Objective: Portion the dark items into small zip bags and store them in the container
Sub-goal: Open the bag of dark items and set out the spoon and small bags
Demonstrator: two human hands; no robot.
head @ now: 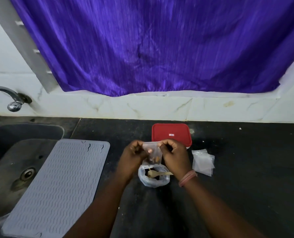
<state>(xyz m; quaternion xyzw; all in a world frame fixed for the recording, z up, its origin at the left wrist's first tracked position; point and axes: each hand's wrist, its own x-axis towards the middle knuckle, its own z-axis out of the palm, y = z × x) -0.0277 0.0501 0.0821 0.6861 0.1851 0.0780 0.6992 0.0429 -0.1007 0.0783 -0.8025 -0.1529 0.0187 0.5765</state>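
A small clear zip bag (152, 152) with a few dark and brownish items in its bottom hangs between my two hands above the black counter. My left hand (133, 157) pinches its top left corner and my right hand (174, 156) pinches its top right corner. Right below it stands a larger open plastic bag (154, 176) of dark items with a wooden spoon (157, 173) lying in it. Behind my hands sits the container with a red lid (171, 133), closed. A pile of empty small zip bags (202, 162) lies to the right.
A grey ribbed silicone mat (60, 182) lies at the left, partly over the dark sink (14, 169). A metal tap (14, 100) sticks out of the white tiled wall. A purple curtain (160, 45) hangs behind the counter (245, 169).
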